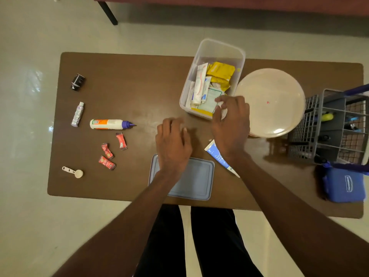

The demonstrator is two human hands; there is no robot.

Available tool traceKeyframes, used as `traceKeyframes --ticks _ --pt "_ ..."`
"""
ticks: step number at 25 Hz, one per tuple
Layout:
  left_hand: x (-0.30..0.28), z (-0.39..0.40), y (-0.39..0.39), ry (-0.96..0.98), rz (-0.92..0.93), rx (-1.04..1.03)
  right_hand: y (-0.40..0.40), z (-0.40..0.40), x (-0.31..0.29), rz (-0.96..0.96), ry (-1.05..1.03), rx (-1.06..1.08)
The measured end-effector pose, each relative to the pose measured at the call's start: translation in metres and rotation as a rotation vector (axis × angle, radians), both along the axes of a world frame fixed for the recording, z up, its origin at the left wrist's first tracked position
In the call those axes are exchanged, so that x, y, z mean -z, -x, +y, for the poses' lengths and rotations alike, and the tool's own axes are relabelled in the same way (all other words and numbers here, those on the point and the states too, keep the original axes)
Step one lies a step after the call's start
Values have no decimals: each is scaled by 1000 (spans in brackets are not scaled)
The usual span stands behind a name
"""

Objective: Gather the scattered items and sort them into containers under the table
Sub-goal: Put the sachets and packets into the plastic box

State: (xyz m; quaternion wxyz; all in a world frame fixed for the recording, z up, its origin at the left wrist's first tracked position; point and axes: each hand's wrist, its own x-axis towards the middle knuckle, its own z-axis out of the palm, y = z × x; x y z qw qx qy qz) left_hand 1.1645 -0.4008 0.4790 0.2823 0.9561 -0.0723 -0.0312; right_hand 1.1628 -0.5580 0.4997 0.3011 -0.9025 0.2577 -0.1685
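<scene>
On the brown table [139,80], a clear plastic container [220,49] holds tubes and yellow and white packets. My right hand [231,124] is at its near corner, fingers curled around a small white packet [223,112]. Under that wrist lies a blue-and-white tube [216,154]. My left hand [172,144] hovers loosely curled and holds nothing, just beyond a blue-grey lid [196,182]. Scattered at the left are a glue bottle [108,124], a glitter tube [77,114], a small black jar [77,82], three red sachets [107,150] and a white measuring spoon [74,172].
A round cream lid [275,96] sits right of the clear container. A grey divided basket [329,124] with blue handles stands at the right edge, with a blue box [345,184] in front of it. A dark furniture leg [108,13] stands on the floor beyond.
</scene>
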Motion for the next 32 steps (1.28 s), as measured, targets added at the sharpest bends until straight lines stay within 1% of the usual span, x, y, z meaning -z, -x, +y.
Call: traceKeyframes --ticks 3,6,8,11,13,17,19,23,26,28,30,32 --pt "12 35 46 -103 120 -26 55 10 10 66 -78 17" --pt "24 62 81 -272 274 -53 102 17 27 256 -155 24" --pt "30 77 94 -356 357 -133 122 25 35 369 -175 65" --pt "40 96 104 -381 423 -205 142 32 47 483 -141 154" --pt "46 107 107 -377 445 -193 150 30 55 557 -76 203" --pt "50 122 104 -351 428 -116 153 22 66 654 14 141" --pt "53 123 99 -319 422 -99 147 22 69 669 48 112" --pt "61 124 83 -251 498 -130 134 22 69 670 29 118" --pt "63 127 75 -217 492 -104 122 20 67 671 29 113" --pt "63 130 69 -205 484 -137 112 18 63 683 41 131" --pt "61 133 64 -160 494 -197 108 24 58 643 35 198" --pt "59 136 60 -89 501 -229 111 37 54 548 -28 254"
